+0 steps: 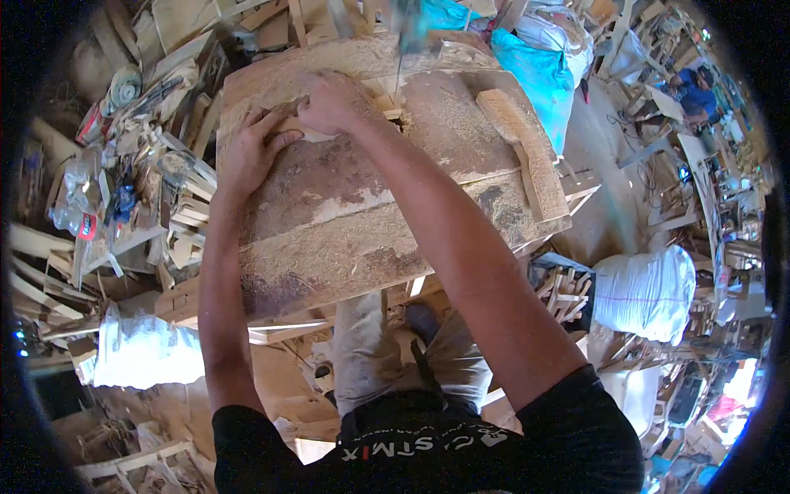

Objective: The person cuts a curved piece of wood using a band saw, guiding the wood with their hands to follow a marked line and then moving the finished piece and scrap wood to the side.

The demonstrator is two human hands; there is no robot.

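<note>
Pale wood piece [315, 135] is on the far left part of the worktable [329, 206], mostly covered by the hands; full shape can't be made out. Left hand [253, 152] is at its left end, fingers bent, thumb set a little apart from them, narrow grip with the wood between. Right hand [336, 103] is curled over the top, knuckles up; fingertips hidden, cannot tell how tightly it closes. The two hands are close together, right one farther out.

Just right of the right hand, a thin upright strip [398, 82], looks like a saw blade, comes down to the table by a dark gap [401, 122]. Table is of broad wooden boards, stained dark in patches, sawdust all over. Curved wooden part [527, 152] lies along the right edge, well apart from both hands.

Beyond the right edge: turquoise bag [539, 82] on the far side, white sack [646, 292] nearer, person in blue [698, 95] farther off among wood. Left side: heap of offcuts [185, 210], clear plastic bottle [72, 202], whitish sheet or bag [148, 350] lower down. Wearer's beige trousers [362, 350] and black shirt [576, 428] at near edge.
</note>
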